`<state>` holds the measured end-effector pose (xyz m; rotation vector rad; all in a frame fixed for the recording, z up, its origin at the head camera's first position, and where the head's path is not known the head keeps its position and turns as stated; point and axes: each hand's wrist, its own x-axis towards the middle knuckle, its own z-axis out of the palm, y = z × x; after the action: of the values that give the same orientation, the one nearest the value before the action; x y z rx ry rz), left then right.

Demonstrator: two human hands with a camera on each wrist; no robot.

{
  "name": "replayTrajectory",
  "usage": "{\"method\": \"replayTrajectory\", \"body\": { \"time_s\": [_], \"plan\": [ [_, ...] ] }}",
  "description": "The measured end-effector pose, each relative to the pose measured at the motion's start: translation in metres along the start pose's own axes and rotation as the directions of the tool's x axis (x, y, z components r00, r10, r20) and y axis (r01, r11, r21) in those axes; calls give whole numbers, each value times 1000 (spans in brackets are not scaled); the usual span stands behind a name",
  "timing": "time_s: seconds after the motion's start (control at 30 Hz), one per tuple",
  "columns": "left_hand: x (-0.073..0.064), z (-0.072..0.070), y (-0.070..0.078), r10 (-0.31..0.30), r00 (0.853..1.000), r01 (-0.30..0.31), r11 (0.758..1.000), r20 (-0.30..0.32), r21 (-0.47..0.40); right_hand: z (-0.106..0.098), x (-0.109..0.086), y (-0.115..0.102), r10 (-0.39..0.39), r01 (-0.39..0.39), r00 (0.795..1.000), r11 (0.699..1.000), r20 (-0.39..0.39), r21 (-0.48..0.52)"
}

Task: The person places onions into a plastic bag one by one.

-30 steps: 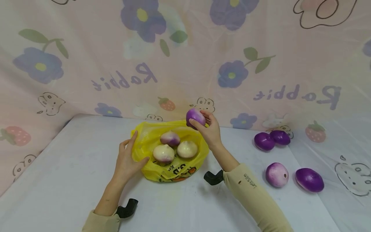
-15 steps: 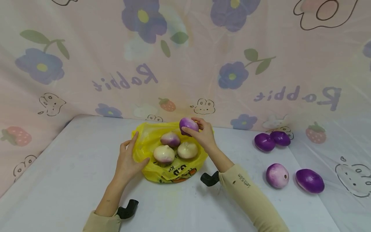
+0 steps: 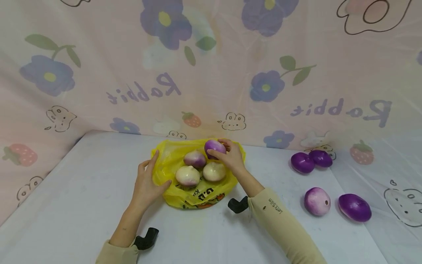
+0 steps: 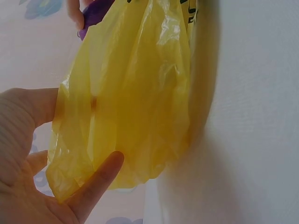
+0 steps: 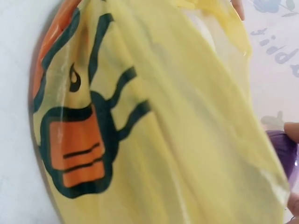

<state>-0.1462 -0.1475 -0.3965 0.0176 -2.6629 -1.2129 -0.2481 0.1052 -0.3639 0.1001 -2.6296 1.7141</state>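
My left hand (image 3: 145, 183) holds the left rim of a yellow plastic bag (image 3: 204, 196), its thumb and fingers spread along the mouth. In the left wrist view, one finger (image 4: 96, 186) lies outside the film and others reach behind it. Inside the bag sit a pale purple onion (image 3: 194, 159) and two cream-coloured onions (image 3: 188, 176). My right hand (image 3: 232, 157) pinches a purple onion (image 3: 214, 148) over the back right of the bag's mouth. The right wrist view shows mostly the bag's printed side (image 5: 140, 140), with part of that onion (image 5: 282, 144) at its edge.
On the right of the white table (image 3: 82, 198) lie two dark purple onions (image 3: 302, 163) at the back, and a pink-white onion (image 3: 317, 201) beside another dark purple onion (image 3: 354, 208) nearer the front. A printed curtain (image 3: 217, 88) hangs behind the table.
My right hand has carried the purple onion left and down, from above the bag's back right rim to its mouth. The left hand has kept its place on the bag.
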Motion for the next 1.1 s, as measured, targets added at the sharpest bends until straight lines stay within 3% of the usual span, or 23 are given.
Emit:
{"method": "replayTrajectory", "body": {
  "time_s": [0.63, 0.9, 1.1],
  "plan": [
    [0, 1, 1, 11, 1000, -11, 1000, -3, -3, 5, 2, 9, 67, -64, 997, 995, 29, -73],
    [0, 3, -1, 13, 1000, -13, 1000, -8, -7, 6, 4, 16, 127, -108, 986, 982, 109, -158],
    [0, 2, -1, 21, 1000, -21, 1000, -7, -10, 9, 4, 19, 109, -85, 984, 982, 139, -167]
  ]
}}
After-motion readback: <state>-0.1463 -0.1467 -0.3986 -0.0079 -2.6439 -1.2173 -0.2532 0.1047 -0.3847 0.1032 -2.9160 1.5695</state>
